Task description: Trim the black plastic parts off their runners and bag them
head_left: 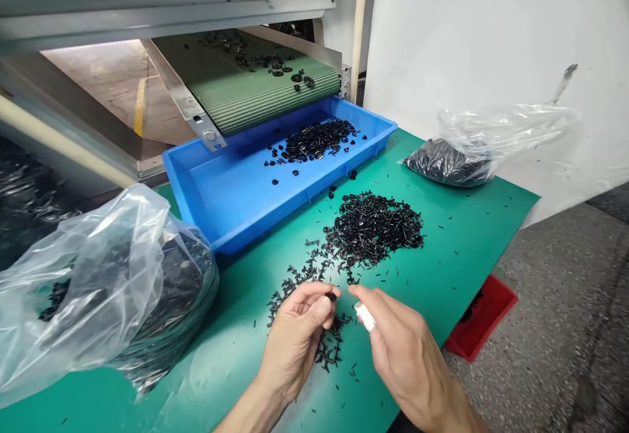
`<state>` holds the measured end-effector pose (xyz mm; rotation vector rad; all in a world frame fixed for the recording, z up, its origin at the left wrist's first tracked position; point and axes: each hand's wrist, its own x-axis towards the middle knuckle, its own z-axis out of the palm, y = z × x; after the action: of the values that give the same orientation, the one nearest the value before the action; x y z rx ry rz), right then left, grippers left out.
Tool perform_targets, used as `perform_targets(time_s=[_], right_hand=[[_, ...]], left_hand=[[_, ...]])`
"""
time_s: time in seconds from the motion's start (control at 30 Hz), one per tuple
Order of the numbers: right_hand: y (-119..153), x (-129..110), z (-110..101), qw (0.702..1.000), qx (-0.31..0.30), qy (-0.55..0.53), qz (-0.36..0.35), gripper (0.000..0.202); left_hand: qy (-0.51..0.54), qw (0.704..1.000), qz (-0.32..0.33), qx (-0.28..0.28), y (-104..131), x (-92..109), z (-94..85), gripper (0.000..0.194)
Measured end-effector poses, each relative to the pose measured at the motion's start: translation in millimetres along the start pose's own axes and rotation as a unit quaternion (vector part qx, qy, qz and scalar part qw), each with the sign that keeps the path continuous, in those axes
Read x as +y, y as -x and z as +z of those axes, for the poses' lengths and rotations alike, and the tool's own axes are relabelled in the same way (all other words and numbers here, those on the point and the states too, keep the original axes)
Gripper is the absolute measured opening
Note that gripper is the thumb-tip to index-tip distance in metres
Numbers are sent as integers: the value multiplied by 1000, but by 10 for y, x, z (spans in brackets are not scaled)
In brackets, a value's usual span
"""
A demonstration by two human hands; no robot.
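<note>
My left hand (295, 335) pinches a small black plastic part (331, 297) between thumb and fingertips, above the green tabletop (230, 348). Just to its right is my right hand (405, 354), index finger stretched out and a white wrap (364, 317) on the thumb. Nothing shows between those fingers, and the two hands are apart. Behind and below them lie scattered black branched plastic bits (330, 348). A dense heap of small black plastic parts (376, 228) sits beyond my right hand.
A green conveyor belt (255, 92) carrying black parts ends over a blue tray (226, 190) with more of them. Clear plastic bags of black pieces stand at left (162, 282) and back right (449, 161). A red bin (484, 318) is below the table's right edge.
</note>
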<state>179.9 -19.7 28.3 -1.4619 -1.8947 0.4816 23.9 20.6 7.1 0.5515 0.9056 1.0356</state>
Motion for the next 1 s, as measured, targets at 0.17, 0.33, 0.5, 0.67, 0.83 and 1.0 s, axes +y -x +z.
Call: perform_targets(time_s=[0.17,0.33,0.5,0.67,0.83,1.0], right_hand=[[-5,-62,121,996,11,91,-24,33],[-28,-84,203,992,20,119,-39,32],[-17,-113,308,986,53,154,-23,27],[-79,-81,234,994,-67,30,86,21],[-179,140,9,965,-162,-86,189,25],[-199,421,5,974,-28,123,187,30]], left_hand=[[-9,1000,19,8,-2,-13,-50,16],[-35,999,37,11,4,-64,-92,20],[-109,992,65,18,17,-42,-77,12],[-257,960,95,57,41,27,-84,12],[-306,950,38,42,-3,62,-98,23],[-266,961,45,58,-48,64,-99,17]])
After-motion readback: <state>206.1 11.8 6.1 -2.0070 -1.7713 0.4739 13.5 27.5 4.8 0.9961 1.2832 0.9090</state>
